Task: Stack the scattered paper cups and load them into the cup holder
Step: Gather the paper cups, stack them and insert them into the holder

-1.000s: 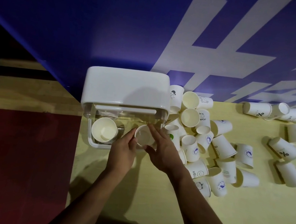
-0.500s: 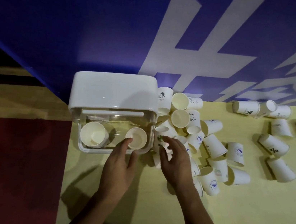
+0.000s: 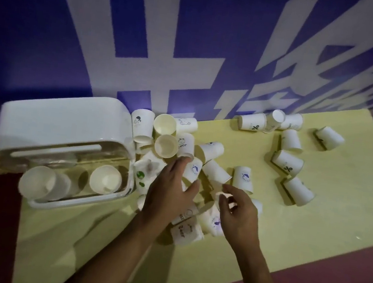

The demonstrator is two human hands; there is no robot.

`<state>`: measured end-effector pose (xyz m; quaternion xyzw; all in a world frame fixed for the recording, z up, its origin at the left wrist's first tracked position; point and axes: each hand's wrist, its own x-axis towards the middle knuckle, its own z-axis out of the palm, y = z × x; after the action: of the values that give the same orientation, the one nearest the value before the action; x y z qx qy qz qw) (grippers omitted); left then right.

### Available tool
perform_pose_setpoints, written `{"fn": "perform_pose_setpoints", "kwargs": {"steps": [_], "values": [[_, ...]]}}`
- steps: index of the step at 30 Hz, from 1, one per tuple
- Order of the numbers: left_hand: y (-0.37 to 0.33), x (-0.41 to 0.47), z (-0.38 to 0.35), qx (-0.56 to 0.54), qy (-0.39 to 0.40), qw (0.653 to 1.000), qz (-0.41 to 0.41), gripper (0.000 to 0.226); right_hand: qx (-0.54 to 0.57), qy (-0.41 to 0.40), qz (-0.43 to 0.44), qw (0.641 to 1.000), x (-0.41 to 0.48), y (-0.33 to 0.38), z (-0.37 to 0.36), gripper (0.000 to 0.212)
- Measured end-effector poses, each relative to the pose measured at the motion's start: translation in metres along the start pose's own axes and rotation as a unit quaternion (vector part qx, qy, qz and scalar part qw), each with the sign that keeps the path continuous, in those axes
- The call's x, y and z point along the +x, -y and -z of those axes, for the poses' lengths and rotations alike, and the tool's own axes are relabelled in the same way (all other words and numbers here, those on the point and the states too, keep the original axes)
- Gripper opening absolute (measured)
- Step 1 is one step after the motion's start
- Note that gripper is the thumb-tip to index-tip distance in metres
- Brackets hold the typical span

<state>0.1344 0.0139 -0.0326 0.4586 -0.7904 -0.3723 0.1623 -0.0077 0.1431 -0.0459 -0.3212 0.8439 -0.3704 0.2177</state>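
Left hand (image 3: 169,193) off cup holder (image 3: 65,120), now over cup pile (image 3: 186,232)

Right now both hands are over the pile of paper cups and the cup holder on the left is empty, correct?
Not empty: the head view shows the cup holder holding a left cup and a right cup. The left hand and right hand are over the pile of paper cups.

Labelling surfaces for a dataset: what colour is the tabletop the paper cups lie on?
Pale yellow. The tabletop shows best in the head view.
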Motion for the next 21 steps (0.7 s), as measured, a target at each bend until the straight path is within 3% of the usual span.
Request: {"fn": "perform_pose_setpoints", "kwargs": {"steps": [12,21], "values": [[-0.094,0.102,-0.11,0.076,0.032,0.996,-0.021,0.066,-0.014,0.034,-0.026,0.999,0.093,-0.07,0.096,0.027],[-0.126,0.213,-0.2,0.226,0.073,0.97,-0.054,0.079,-0.011,0.029,-0.053,0.998,0.179,-0.117,0.139,0.028]]}}
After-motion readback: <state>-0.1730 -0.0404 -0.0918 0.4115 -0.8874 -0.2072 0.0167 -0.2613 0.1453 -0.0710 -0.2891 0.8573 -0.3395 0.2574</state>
